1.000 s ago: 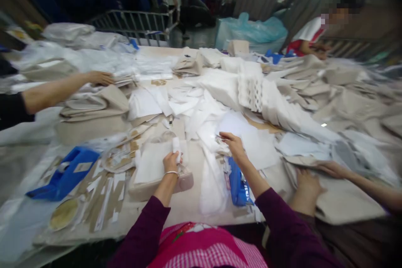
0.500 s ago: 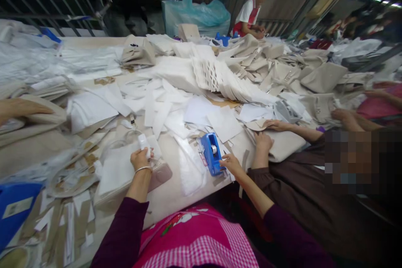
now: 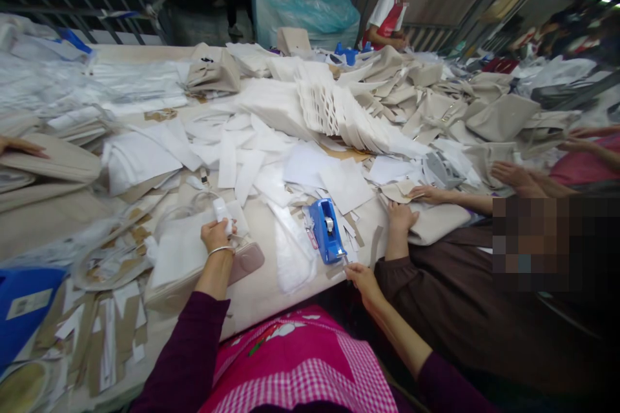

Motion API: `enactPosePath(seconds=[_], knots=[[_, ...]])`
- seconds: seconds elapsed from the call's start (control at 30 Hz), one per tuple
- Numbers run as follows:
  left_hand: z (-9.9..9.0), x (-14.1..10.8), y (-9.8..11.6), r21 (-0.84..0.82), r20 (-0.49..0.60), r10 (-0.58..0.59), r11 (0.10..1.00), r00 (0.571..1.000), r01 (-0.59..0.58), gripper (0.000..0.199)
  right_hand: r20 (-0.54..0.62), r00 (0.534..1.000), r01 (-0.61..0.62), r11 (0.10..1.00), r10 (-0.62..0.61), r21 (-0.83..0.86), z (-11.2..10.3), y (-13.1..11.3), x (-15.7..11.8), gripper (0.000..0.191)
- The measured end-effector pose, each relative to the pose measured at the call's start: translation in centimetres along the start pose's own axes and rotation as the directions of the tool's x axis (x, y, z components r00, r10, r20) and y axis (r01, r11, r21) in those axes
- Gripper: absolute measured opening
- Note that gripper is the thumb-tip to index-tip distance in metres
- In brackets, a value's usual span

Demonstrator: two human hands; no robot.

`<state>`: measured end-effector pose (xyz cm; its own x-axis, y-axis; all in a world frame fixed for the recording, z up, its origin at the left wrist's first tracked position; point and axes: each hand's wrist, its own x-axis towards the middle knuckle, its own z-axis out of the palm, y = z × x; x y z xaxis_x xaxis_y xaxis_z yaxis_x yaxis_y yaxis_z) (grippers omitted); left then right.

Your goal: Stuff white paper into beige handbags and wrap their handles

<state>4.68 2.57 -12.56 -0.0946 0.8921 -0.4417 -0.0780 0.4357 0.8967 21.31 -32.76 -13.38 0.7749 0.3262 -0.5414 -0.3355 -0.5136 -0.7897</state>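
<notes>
My left hand point(image 3: 216, 236) is closed around a small white wrapped roll point(image 3: 221, 209), above a pale handbag point(image 3: 178, 257) lying on the table. A dusky pink flat piece point(image 3: 248, 262) juts out beside the bag near my wrist. At the table's front edge stands a blue tape dispenser point(image 3: 321, 232) with a roll of tape point(image 3: 329, 224) in it. My right hand point(image 3: 359, 277) is just in front of its cutter, fingertips pinched on a short strip of clear tape point(image 3: 345, 260).
White paper and foam sheets point(image 3: 271, 168) cover the table's middle. At right, a co-worker's hands point(image 3: 404, 213) rest on a beige piece. Another person's hand point(image 3: 22, 147) touches beige bags at left. Beige strips point(image 3: 97, 335) and a blue bin point(image 3: 29, 310) lie front left.
My right hand has moved from the dispenser's side down toward me and now pinches tape at its front end. My left hand stays on the white roll.
</notes>
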Motion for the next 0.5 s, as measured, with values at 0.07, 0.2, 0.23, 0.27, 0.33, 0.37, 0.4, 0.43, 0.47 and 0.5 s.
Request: enactPosePath(seconds=[0.07, 0.2, 0.23, 0.27, 0.33, 0.37, 0.4, 0.43, 0.47, 0.5], knots=[[0.0, -0.1, 0.1, 0.001, -0.001, -0.007, 1.0, 1.0, 0.007, 0.028, -0.034, 0.999, 0.018, 0.994, -0.021, -0.103, 0.1, 1.0, 0.3, 0.019], [-0.7, -0.8, 0.5, -0.019, -0.012, 0.016, 1.0, 1.0, -0.016, 0.03, 0.055, 0.997, -0.034, 0.984, 0.045, -0.176, 1.7, 1.1, -1.1, 0.023], [-0.9, -0.9, 0.5, -0.026, -0.006, 0.025, 0.999, 1.0, -0.025, 0.031, 0.14, 0.986, -0.064, 0.985, 0.087, -0.161, 2.6, 0.5, -1.5, 0.023], [-1.1, -0.9, 0.4, -0.034, -0.003, 0.035, 0.999, 0.999, -0.035, 0.031, 0.271, 0.95, -0.122, 0.984, 0.153, -0.128, 3.8, -0.5, -1.7, 0.022], [-1.2, -0.7, 0.0, -0.047, 0.002, 0.06, 0.997, 0.998, -0.06, 0.031, 0.529, 0.839, -0.116, 0.992, 0.127, -0.054, 7.2, -4.0, -1.5, 0.02], [-1.2, -0.5, -0.2, -0.049, -0.001, 0.069, 0.996, 0.998, -0.069, 0.032, 0.632, 0.774, -0.05, 0.999, 0.043, -0.008, 9.5, -6.4, -1.3, 0.02], [-1.3, -0.3, -0.4, -0.048, -0.004, 0.075, 0.996, 0.997, -0.075, 0.032, 0.691, 0.718, 0.067, 0.997, -0.076, 0.04, 12.0, -9.2, -0.9, 0.02], [-1.3, -0.2, -0.6, -0.043, -0.008, 0.078, 0.996, 0.997, -0.078, 0.034, 0.729, 0.655, 0.213, 0.974, -0.199, 0.075, 14.7, -12.0, -0.6, 0.019], [-1.4, -0.2, -0.7, -0.034, -0.01, 0.076, 0.997, 0.997, -0.076, 0.035, 0.76, 0.578, 0.34, 0.934, -0.297, 0.107, 17.5, -14.8, -0.1, 0.018], [-1.5, -0.2, -0.8, -0.022, -0.011, 0.072, 0.997, 0.997, -0.072, 0.038, 0.788, 0.503, 0.433, 0.893, -0.355, 0.126, 20.3, -17.2, 0.3, 0.016]])
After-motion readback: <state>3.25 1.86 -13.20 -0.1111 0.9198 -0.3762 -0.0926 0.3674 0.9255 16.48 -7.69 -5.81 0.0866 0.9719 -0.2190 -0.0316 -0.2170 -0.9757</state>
